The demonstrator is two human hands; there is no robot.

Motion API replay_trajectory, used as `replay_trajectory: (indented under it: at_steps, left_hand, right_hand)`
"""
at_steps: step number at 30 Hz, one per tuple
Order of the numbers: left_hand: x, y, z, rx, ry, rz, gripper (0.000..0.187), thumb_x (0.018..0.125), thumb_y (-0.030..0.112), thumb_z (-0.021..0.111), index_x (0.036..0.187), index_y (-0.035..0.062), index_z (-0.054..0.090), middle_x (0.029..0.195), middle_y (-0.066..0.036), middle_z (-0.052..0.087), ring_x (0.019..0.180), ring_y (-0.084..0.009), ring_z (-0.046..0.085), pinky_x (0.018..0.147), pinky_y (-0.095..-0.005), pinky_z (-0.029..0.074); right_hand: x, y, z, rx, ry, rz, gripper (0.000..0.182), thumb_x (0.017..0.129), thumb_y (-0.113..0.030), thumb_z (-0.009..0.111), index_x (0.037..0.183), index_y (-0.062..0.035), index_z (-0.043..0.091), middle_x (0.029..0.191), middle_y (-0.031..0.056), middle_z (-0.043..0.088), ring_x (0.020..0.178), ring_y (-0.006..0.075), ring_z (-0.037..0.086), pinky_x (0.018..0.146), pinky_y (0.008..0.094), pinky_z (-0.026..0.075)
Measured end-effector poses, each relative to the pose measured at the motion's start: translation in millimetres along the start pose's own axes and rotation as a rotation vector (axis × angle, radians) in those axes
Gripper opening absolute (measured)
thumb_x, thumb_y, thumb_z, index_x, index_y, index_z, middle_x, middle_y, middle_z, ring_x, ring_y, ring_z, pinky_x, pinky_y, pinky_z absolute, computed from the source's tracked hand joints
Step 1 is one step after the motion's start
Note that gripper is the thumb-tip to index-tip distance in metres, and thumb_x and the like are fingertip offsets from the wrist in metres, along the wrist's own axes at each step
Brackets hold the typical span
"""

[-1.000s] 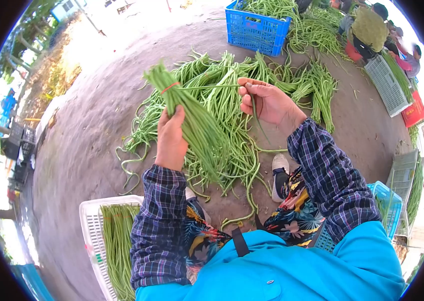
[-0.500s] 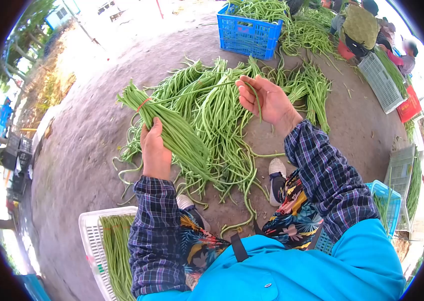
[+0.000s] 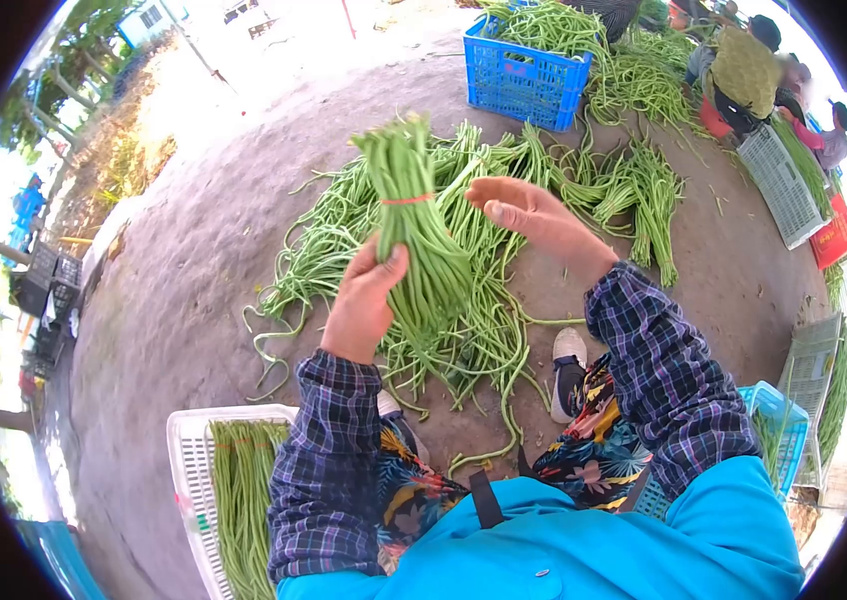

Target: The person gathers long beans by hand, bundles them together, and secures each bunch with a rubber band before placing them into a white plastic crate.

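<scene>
My left hand [image 3: 368,300] is wrapped round a thick bundle of green long beans [image 3: 431,265], held nearly upright. A red band [image 3: 408,200] circles the bundle near its top. To the right of the bundle, my right hand [image 3: 548,222] is raised with its fingers stretched out and nothing seen in them. The two hands are apart. Below and behind them, a heap of loose long beans [image 3: 328,250] lies tangled on the ground in front of my feet.
A white crate [image 3: 183,450] of banded long beans stands at my left. Beyond the heap is a blue crate [image 3: 523,88] piled with beans. People sit at the upper right near a grey crate [image 3: 783,190] and a red crate [image 3: 833,238]. A light-blue crate [image 3: 791,425] stands at my right.
The bundle has swung from leaning left to nearly upright and moved right with my left hand. My right hand has let go of the bean strand and straightened its fingers.
</scene>
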State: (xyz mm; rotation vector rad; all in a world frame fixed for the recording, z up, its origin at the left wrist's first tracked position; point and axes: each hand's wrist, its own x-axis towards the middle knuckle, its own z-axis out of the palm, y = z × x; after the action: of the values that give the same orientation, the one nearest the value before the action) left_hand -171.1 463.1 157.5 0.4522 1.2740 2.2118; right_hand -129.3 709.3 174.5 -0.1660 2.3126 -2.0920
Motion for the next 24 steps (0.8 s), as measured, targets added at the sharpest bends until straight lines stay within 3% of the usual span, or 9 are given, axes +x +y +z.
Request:
replay_trajectory:
  at_steps: [4, 6, 8, 10, 11, 15, 17, 20, 24]
  left_hand:
    - [-0.1, -12.4, 23.8, 0.019, -0.232, -0.129, 0.042, 0.093, 0.020, 0.052, 0.128, -0.0011, 0.045, 0.120, -0.012, 0.057, 0.109, -0.0223, 0.057, 0.094, -0.0356, 0.045]
    - [0.2, -23.7, 31.0, -0.063, -0.169, -0.230, 0.043, 0.092, 0.020, 0.053, 0.129, -0.0008, 0.044, 0.119, -0.008, 0.057, 0.108, -0.0197, 0.055, 0.094, -0.0323, 0.042]
    - [11.2, -25.7, 27.9, 0.030, -0.239, -0.206, 0.047, 0.093, 0.024, 0.054, 0.131, -0.0003, 0.042, 0.122, -0.006, 0.054, 0.112, -0.0165, 0.051, 0.095, -0.0300, 0.040]
    - [16.5, -21.6, 39.8, 0.417, -0.054, -0.060, 0.051, 0.094, 0.027, 0.054, 0.134, 0.0008, 0.038, 0.128, -0.007, 0.049, 0.116, -0.0158, 0.047, 0.095, -0.0286, 0.038]
    - [23.3, -32.7, 29.8, 0.497, 0.058, -0.004, 0.052, 0.093, 0.024, 0.054, 0.133, -0.0035, 0.035, 0.129, -0.016, 0.047, 0.120, -0.0233, 0.045, 0.096, -0.0319, 0.039]
    - [24.2, -30.4, 32.1, 0.823, 0.091, 0.217, 0.077, 0.080, 0.035, 0.070, 0.134, -0.0032, 0.032, 0.135, -0.021, 0.038, 0.127, -0.0309, 0.037, 0.101, -0.0377, 0.035]
    - [26.4, -44.8, 40.1, 1.097, -0.003, 0.391, 0.099, 0.063, 0.034, 0.083, 0.136, -0.0028, 0.027, 0.136, -0.022, 0.035, 0.128, -0.0321, 0.035, 0.102, -0.0395, 0.034]
    - [33.6, -48.2, 57.2, 0.800, -0.074, 0.200, 0.112, 0.052, 0.028, 0.088, 0.137, -0.0021, 0.022, 0.136, -0.021, 0.036, 0.127, -0.0318, 0.036, 0.101, -0.0386, 0.035]
    - [33.1, -51.8, 59.2, 0.815, 0.007, 0.286, 0.106, 0.053, 0.024, 0.088, 0.136, 0.0034, 0.025, 0.125, -0.018, 0.047, 0.115, -0.0300, 0.048, 0.097, -0.0379, 0.040]
  right_hand:
    - [-2.9, -28.6, 27.4, 0.333, -0.223, -0.134, 0.068, 0.080, -0.041, 0.068, 0.130, -0.0028, 0.043, 0.119, 0.0114, 0.056, 0.114, 0.0188, 0.051, 0.098, 0.0329, 0.039]
    - [-9.0, -33.6, 33.3, 0.558, -0.214, 0.024, 0.067, 0.075, -0.034, 0.073, 0.127, -0.0038, 0.044, 0.110, 0.0092, 0.059, 0.105, 0.0176, 0.056, 0.092, 0.0307, 0.044]
    - [-5.4, -29.8, 32.2, 0.548, -0.166, -0.021, 0.048, 0.076, -0.025, 0.071, 0.116, -0.0047, 0.052, 0.103, 0.0068, 0.062, 0.093, 0.0149, 0.060, 0.085, 0.0287, 0.047]
    - [-3.7, -25.4, 28.9, 0.472, 0.025, -0.052, 0.041, 0.077, -0.016, 0.070, 0.114, -0.0059, 0.053, 0.100, 0.0044, 0.062, 0.090, 0.0125, 0.060, 0.082, 0.0284, 0.048]
    - [0.1, -15.1, 25.1, 0.395, 0.088, -0.084, 0.026, 0.082, -0.005, 0.064, 0.107, -0.0055, 0.057, 0.098, 0.0021, 0.062, 0.090, 0.0103, 0.059, 0.082, 0.0270, 0.048]
    - [2.8, -11.4, 30.6, 0.372, 0.250, -0.118, 0.031, 0.081, -0.006, 0.069, 0.109, -0.0065, 0.056, 0.099, -0.0010, 0.062, 0.088, 0.0088, 0.058, 0.079, 0.0258, 0.048]
    - [0.8, -10.7, 36.2, 0.422, 0.244, -0.094, 0.038, 0.080, -0.008, 0.070, 0.114, -0.0054, 0.052, 0.099, 0.0000, 0.061, 0.090, 0.0093, 0.057, 0.081, 0.0261, 0.047]
    - [-2.4, -20.4, 47.4, 0.451, 0.219, -0.080, 0.031, 0.084, -0.011, 0.068, 0.111, -0.0074, 0.054, 0.097, -0.0020, 0.060, 0.088, 0.0086, 0.058, 0.078, 0.0264, 0.048]
    - [-5.7, -33.7, 47.6, 0.560, 0.245, -0.074, 0.031, 0.087, -0.017, 0.064, 0.114, -0.0085, 0.051, 0.100, -0.0003, 0.059, 0.092, 0.0094, 0.056, 0.081, 0.0280, 0.046]
